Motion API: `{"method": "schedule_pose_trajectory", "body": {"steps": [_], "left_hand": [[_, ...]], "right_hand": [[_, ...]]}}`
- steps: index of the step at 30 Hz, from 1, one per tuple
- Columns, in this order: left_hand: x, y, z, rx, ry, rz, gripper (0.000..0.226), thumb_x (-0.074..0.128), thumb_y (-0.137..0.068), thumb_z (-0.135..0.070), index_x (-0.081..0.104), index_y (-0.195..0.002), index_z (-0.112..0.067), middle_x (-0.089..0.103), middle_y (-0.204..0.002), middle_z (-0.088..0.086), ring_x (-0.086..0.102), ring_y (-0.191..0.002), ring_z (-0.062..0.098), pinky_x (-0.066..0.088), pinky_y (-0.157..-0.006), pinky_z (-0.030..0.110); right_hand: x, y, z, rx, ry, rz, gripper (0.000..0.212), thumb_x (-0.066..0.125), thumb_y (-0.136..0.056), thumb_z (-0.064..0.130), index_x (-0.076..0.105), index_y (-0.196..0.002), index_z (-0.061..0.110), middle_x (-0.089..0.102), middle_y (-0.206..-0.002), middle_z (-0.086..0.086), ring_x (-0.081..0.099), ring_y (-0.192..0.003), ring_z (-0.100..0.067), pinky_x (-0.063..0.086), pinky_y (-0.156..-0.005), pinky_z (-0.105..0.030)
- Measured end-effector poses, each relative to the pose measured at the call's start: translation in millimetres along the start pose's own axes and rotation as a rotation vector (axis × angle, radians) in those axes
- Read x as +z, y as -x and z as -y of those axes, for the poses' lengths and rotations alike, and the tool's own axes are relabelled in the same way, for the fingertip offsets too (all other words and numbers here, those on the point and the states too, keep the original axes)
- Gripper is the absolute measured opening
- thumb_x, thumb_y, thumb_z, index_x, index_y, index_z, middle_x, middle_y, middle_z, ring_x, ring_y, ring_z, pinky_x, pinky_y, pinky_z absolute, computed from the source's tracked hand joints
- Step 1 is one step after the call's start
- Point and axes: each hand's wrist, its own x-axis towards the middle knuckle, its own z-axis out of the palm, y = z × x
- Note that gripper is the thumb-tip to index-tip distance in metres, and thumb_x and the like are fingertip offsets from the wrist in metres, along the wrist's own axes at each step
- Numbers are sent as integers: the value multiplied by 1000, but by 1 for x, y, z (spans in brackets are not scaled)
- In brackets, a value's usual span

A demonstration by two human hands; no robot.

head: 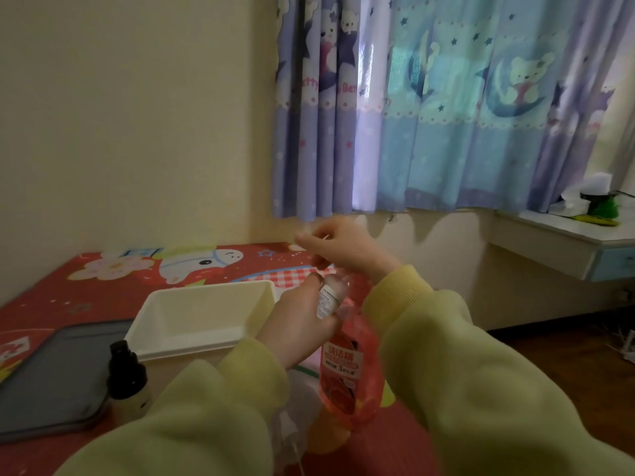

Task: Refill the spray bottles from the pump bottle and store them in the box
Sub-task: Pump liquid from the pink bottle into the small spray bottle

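My left hand [299, 324] grips a small clear spray bottle [330, 297] with a white label, holding it upright in front of the pink pump bottle [343, 372]. My right hand [343, 249] hovers just above them, fingers pinched together; the blur hides whether a small cap sits between them. The pump bottle stands on the red patterned surface [68, 286], and its top is hidden behind my hands. A second spray bottle [129, 379] with a black cap and pale body stands at the left. The white box [206, 317] sits open behind it.
A dark grey lid or tray [58, 379] lies flat at the left. A crumpled clear plastic bag [292, 417] lies below my left sleeve. A curtained window is behind, and a white desk [567, 242] with small items stands at the right.
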Motion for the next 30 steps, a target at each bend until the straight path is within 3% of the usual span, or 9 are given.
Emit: {"method": "schedule_pose_trajectory", "body": {"steps": [3, 5, 8, 12, 19, 23, 28, 30], "left_hand": [[-9, -6, -4, 26, -12, -1, 20, 59, -78, -18, 43, -89, -21, 50, -72, -6, 52, -60, 17, 51, -62, 38], [-10, -6, -6, 41, -20, -6, 25, 60, -77, -19, 46, -98, -13, 53, -75, -2, 53, -65, 21, 52, -63, 41], [-1, -1, -3, 20, 8, -35, 23, 58, -78, -21, 45, -95, -14, 51, -72, -4, 56, -67, 25, 53, -66, 44], [8, 0, 2, -5, 13, -42, 21, 58, -79, -18, 42, -93, -18, 53, -73, -1, 59, -67, 27, 53, -65, 44], [-5, 1, -4, -10, 8, 9, 19, 58, -77, -19, 44, -90, -18, 51, -72, -7, 54, -62, 16, 54, -65, 42], [-10, -3, -6, -3, 24, 3, 23, 60, -76, -15, 47, -95, -17, 53, -75, -6, 55, -63, 14, 54, -66, 45], [2, 3, 0, -2, 90, -35, 21, 58, -77, -23, 43, -90, -25, 63, -88, -1, 58, -67, 18, 54, -63, 41], [6, 1, 3, -9, 80, -26, 22, 59, -78, -23, 43, -94, -24, 61, -81, -2, 59, -66, 18, 54, -64, 41]], "right_hand": [[-10, 1, 11, 5, -48, 45, 37, 57, -89, 41, 67, -96, 6, 65, -65, 3, 63, -63, -11, 49, -53, -16], [-13, 2, 12, -8, -98, 52, 36, 56, -90, 40, 66, -98, 6, 63, -65, 4, 61, -62, -8, 45, -48, -12], [-8, 2, 4, -21, -79, 6, 38, 57, -88, 44, 69, -96, 9, 64, -64, 6, 64, -66, -10, 51, -53, -21], [1, -2, -6, -18, -18, -78, 42, 57, -84, 50, 69, -84, 10, 70, -69, 0, 70, -73, -18, 57, -74, -39], [-2, 0, 1, 2, 16, -11, 34, 58, -85, 45, 68, -82, 12, 68, -67, 2, 71, -79, -23, 57, -78, -38], [-9, 2, 9, -6, -36, -4, 34, 59, -86, 44, 67, -88, 11, 68, -70, 1, 70, -78, -20, 53, -65, -29], [-1, 0, 0, -13, -50, -98, 39, 59, -82, 51, 69, -85, 13, 71, -72, 0, 70, -78, -18, 57, -76, -43], [3, -1, -4, -7, 8, -133, 41, 57, -80, 56, 68, -81, 16, 71, -72, 1, 69, -75, -17, 56, -79, -44]]}}
